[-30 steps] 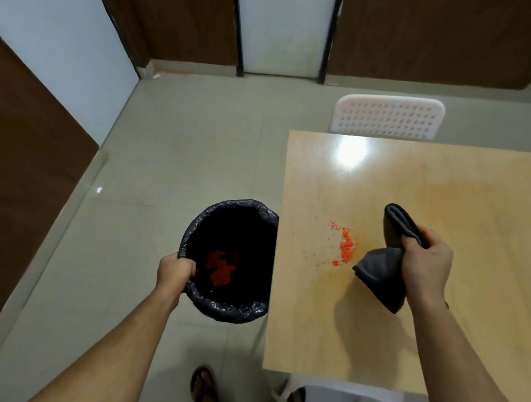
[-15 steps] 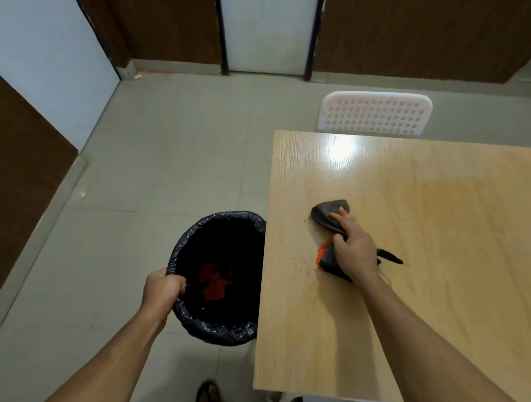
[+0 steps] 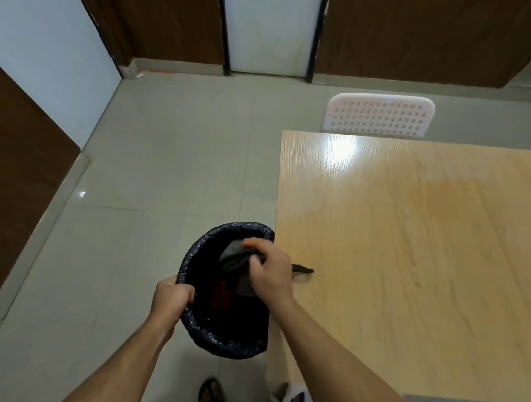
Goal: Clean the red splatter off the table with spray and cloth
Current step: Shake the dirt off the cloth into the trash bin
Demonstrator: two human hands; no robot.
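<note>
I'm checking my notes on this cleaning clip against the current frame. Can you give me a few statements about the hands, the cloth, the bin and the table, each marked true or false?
1. The right hand holds the dark cloth over the open bin. True.
2. The left hand lies flat on the table. False: it grips the bin's rim, off the table.
3. Red material shows inside the bin. True.
4. A spray bottle stands on the table. False: none is in view.
5. The bin sits on the tabletop. False: it is beside the table's left edge, below it.
</note>
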